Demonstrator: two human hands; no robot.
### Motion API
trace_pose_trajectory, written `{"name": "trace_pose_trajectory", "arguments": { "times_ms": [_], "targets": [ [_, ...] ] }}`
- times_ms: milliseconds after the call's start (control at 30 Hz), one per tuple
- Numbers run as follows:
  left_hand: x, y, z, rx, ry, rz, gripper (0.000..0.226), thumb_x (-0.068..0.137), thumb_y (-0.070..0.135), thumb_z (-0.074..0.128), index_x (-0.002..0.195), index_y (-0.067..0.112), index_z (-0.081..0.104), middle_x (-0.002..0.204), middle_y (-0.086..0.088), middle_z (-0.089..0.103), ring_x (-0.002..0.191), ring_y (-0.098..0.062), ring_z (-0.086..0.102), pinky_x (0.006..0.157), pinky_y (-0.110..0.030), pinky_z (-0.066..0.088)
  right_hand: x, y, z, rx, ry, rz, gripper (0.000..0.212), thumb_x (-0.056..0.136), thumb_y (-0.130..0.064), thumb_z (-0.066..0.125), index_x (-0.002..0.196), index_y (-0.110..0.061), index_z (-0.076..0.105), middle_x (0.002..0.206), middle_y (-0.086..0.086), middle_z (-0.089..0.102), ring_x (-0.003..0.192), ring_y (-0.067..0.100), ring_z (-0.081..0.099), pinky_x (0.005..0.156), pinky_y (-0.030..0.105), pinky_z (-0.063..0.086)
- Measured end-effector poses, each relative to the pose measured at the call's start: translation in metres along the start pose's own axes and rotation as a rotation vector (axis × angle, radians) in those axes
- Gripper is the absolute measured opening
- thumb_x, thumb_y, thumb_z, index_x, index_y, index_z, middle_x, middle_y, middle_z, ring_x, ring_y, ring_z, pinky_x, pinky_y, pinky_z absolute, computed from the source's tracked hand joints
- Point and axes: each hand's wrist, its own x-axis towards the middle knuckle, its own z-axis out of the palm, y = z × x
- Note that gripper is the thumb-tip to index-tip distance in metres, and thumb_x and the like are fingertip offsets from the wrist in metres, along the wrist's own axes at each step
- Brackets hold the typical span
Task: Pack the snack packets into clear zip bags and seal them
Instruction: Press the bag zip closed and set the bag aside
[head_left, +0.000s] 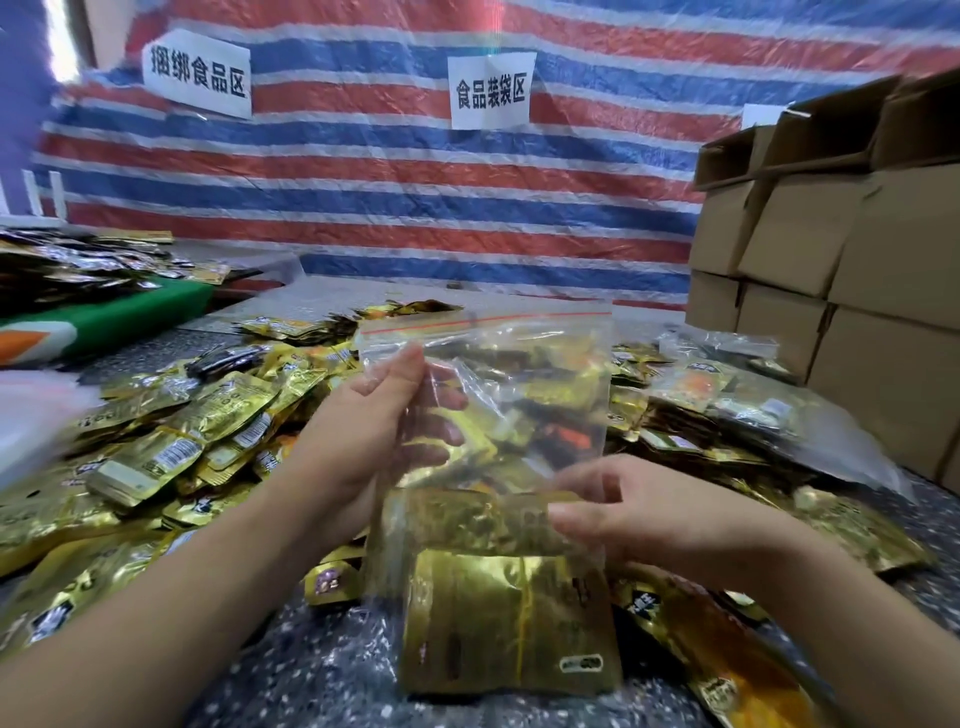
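Gold snack packets (511, 623) sat low in the clear zip bag (488, 415), held above the table. Left hand (374, 431) gripped its side; right hand (613, 514) pinched the packets through the film. The unsealed mouth risked spilling packets if the bag tipped.

Left hand (379, 415): fingers seen only through the clear bag (488, 415), outlines smeared. Packets (511, 623) in the bag: print unreadable (blur and glare). Box stack (831, 249) cut by the right edge. Loose packets (156, 452) at left streaked by motion blur. Third wall sign (761, 115) mostly hidden behind the boxes.
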Motion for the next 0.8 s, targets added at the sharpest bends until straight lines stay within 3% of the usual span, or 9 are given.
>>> {"name": "trace_pose_trajectory", "arguments": {
  "times_ms": [100,200,333,433,500,567,633,733,800],
  "targets": [
    [0.001,0.001,-0.001,-0.016,-0.005,0.012,0.032,0.077,0.046,0.057,0.071,0.02,0.075,0.068,-0.002,0.071,0.048,-0.01,0.063,0.042,-0.021,0.05,0.0,-0.007,0.005,-0.067,-0.067,0.02,0.038,0.091,-0.042,0.067,0.125,-0.024,0.066,0.123,-0.004,0.07,0.112,0.013,0.066,0.103,0.032,0.047],
    [0.001,0.0,-0.002,-0.002,-0.031,0.003,0.05,0.074,0.05,0.059,0.101,0.007,0.065,0.073,-0.005,0.072,0.053,-0.013,0.065,0.045,-0.023,0.052,0.0,-0.008,0.008,-0.077,-0.058,0.042,0.03,0.094,-0.027,0.067,0.124,-0.022,0.066,0.117,0.003,0.072,0.093,0.006,0.067,0.088,0.022,0.052],
    [0.004,-0.002,-0.007,0.034,-0.001,0.034,0.062,0.069,0.063,0.065,0.105,0.013,0.064,0.095,-0.006,0.076,0.077,-0.018,0.073,0.062,-0.03,0.058,-0.001,-0.008,0.012,0.259,-0.046,0.042,0.031,0.091,-0.005,0.066,0.122,-0.005,0.064,0.123,0.026,0.065,0.102,0.03,0.063,0.094,0.042,0.051],
    [0.005,-0.002,-0.007,0.054,0.037,0.012,0.069,0.057,0.071,0.071,0.101,0.019,0.068,0.103,-0.004,0.075,0.088,-0.021,0.073,0.072,-0.038,0.055,0.001,-0.009,0.005,0.583,0.12,0.037,0.038,0.083,0.005,0.066,0.121,0.003,0.06,0.11,0.023,0.071,0.093,0.028,0.069,0.084,0.041,0.058],
    [0.005,-0.002,-0.006,0.028,0.054,0.004,0.074,0.056,0.069,0.074,0.107,0.016,0.065,0.104,-0.006,0.073,0.09,-0.023,0.072,0.069,-0.035,0.056,0.002,-0.012,-0.004,0.814,0.255,0.038,0.03,0.075,0.002,0.063,0.105,0.003,0.068,0.096,0.018,0.074,0.082,0.025,0.073,0.071,0.038,0.062],
    [0.004,-0.002,-0.006,0.031,0.058,-0.002,0.072,0.065,0.067,0.07,0.113,0.015,0.061,0.108,-0.006,0.072,0.092,-0.025,0.073,0.066,-0.032,0.059,0.003,-0.012,-0.013,1.018,0.363,0.008,0.02,0.075,0.0,0.058,0.085,0.006,0.075,0.092,0.021,0.073,0.08,0.028,0.075,0.069,0.042,0.062],
    [0.003,-0.003,-0.006,0.039,0.053,-0.029,0.073,0.066,0.065,0.063,0.119,0.016,0.058,0.113,-0.007,0.07,0.093,-0.026,0.073,0.067,-0.033,0.061,0.005,-0.011,-0.028,1.216,0.486,-0.079,0.022,0.084,0.001,0.054,0.099,0.011,0.068,0.096,0.027,0.071,0.085,0.033,0.074,0.073,0.046,0.061],
    [0.003,-0.003,-0.005,0.088,0.03,-0.058,0.071,0.07,0.066,0.056,0.12,0.016,0.057,0.112,-0.005,0.071,0.087,-0.025,0.074,0.065,-0.033,0.059,0.007,-0.01,-0.064,1.499,0.707,-0.316,0.026,0.1,-0.004,0.047,0.122,0.007,0.056,0.106,0.028,0.069,0.095,0.033,0.071,0.06,0.04,0.06],
    [0.003,-0.003,-0.004,0.106,0.021,-0.064,0.07,0.071,0.066,0.053,0.12,0.015,0.058,0.11,-0.006,0.071,0.077,-0.023,0.072,0.061,-0.032,0.057,0.013,-0.009,-0.09,1.489,0.836,-0.346,0.029,0.103,-0.012,0.046,0.126,0.003,0.054,0.121,0.023,0.066,0.107,0.03,0.066,0.07,0.038,0.059]
  ]
}}
